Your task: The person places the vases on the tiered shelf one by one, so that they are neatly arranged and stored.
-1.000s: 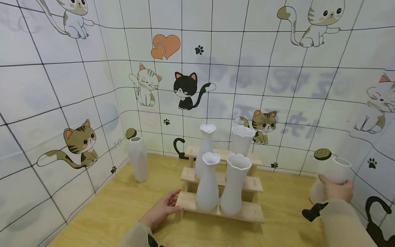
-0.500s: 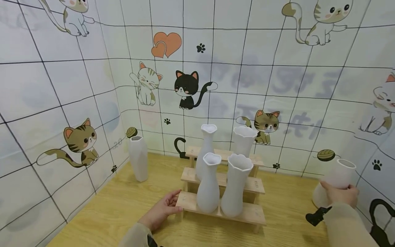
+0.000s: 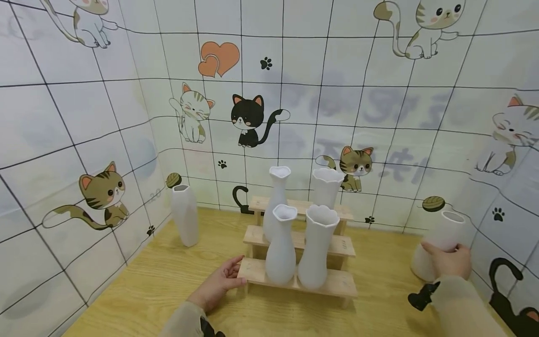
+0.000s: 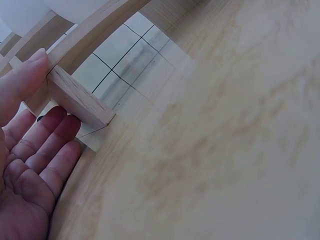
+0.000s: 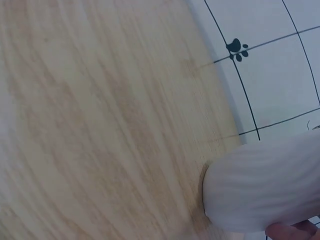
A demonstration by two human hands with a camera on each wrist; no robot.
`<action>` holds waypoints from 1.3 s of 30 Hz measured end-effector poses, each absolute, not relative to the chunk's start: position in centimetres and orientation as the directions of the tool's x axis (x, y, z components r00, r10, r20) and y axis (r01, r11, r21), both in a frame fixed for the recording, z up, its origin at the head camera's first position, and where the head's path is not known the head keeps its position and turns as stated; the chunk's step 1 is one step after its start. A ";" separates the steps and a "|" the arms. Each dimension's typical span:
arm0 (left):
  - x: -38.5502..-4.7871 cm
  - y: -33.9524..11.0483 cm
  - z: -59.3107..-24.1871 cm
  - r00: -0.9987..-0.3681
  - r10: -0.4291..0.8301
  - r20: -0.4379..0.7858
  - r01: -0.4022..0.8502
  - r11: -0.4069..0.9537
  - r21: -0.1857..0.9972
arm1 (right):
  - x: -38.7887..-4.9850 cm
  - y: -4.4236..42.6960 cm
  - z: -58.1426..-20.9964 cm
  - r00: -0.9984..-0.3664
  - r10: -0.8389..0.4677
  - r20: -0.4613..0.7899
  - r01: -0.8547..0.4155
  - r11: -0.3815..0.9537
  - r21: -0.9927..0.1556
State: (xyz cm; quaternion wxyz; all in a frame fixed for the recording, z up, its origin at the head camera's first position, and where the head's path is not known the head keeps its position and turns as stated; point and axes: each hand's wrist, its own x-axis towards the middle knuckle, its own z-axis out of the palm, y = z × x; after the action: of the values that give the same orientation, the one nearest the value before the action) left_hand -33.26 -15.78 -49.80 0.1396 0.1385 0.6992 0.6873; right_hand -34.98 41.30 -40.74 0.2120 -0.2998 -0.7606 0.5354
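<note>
Vase (image 3: pixel 448 231) at lower right, held in the curled right hand (image 3: pixel 450 262); at lower centre, the left hand (image 3: pixel 219 284) pinches one end of the stand (image 3: pixel 340 283).

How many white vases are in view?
6: the left vase on the table, two front vases on the stand, two rear vases behind them, the far-right vase in the right hand. Others could be hidden.

Pale, black-gridded walls (image 3: pixel 303 61) with cartoon cats (image 3: pixel 247 119) around a yellowish wood-grain surface (image 3: pixel 139 295).
</note>
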 end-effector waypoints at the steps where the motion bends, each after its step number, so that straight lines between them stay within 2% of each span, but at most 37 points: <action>1: -33.3 -15.8 -49.9 -0.923 0.386 -0.004 0.003 0.019 1.000 | -34.8 41.0 -40.7 -0.736 0.677 0.001 0.229 0.251 -0.941; 6: -33.4 -15.8 -50.2 -0.921 0.390 0.006 0.018 0.027 0.999 | -34.0 40.3 -40.9 -0.761 0.649 -0.008 0.240 0.270 -0.932; 17: -33.5 -15.6 -50.1 -0.925 0.380 0.009 0.023 0.033 0.999 | -33.1 39.1 -40.1 -0.820 0.569 0.064 0.187 0.372 -0.909; 29: -33.3 -15.6 -50.0 -0.918 0.396 0.008 0.025 0.037 0.999 | -32.5 35.4 -36.3 -0.891 0.447 0.075 0.111 0.375 -0.921; 39: -33.6 -15.9 -50.6 -0.912 0.410 0.021 0.038 0.032 0.999 | -32.4 32.9 -32.5 -0.947 0.289 0.142 -0.031 0.357 -0.934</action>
State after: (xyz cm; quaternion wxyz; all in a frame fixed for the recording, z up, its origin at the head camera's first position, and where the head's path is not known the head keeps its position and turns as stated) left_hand -33.64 -15.90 -50.59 0.1374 0.1586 0.7052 0.6772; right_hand -32.37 32.86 -32.55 0.1425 -0.0793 -0.8111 0.5616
